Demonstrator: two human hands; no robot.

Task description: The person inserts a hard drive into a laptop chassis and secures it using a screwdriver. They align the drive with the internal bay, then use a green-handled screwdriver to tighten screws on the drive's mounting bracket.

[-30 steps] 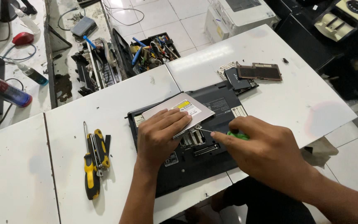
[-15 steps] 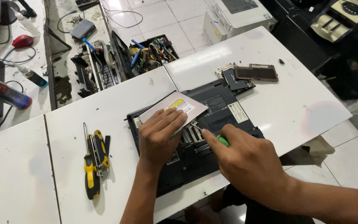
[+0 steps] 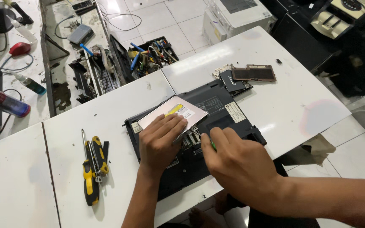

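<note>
Head view: left hand [image 3: 160,143] presses flat metal drive [image 3: 172,114] on black laptop [image 3: 216,105].

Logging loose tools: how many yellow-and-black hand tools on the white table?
2: both lie together left of the left hand, yellow-handled pliers over a yellow-handled screwdriver. More tools sit in the toolbox beyond.

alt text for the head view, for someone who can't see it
A left hand presses a flat silver drive on an upturned black laptop, while the right hand works a green-handled tool beside it. Yellow-handled tools lie on the white table.
</note>
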